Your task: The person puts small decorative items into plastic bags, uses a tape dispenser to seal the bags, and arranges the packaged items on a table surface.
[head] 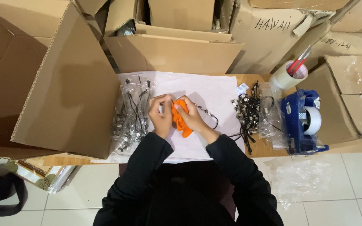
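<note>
While both hands meet over the white sheet (214, 90), the grip sits at the middle of the low table (254, 147). Far to its left stands a big open carton (70, 83), its flap leaning toward the work. Just left of the left hand lies a pile of bagged cords (131, 113), black with small metal pieces, in clear plastic. The left hand (161, 115) has its fingers curled shut, pinching something small that cannot be made out, its fingertips touching the orange cloth (180, 119). The right hand (192, 116) is closed around that cloth, which bunches between the two hands and hangs down toward the person's black sleeves. A thin black cord (209, 115) trails out from under the right hand across the sheet. Right of it lies a loose heap of cords (248, 111). Farther right stand a white cup (288, 77) with pens and a blue tape dispenser (300, 121).
</note>
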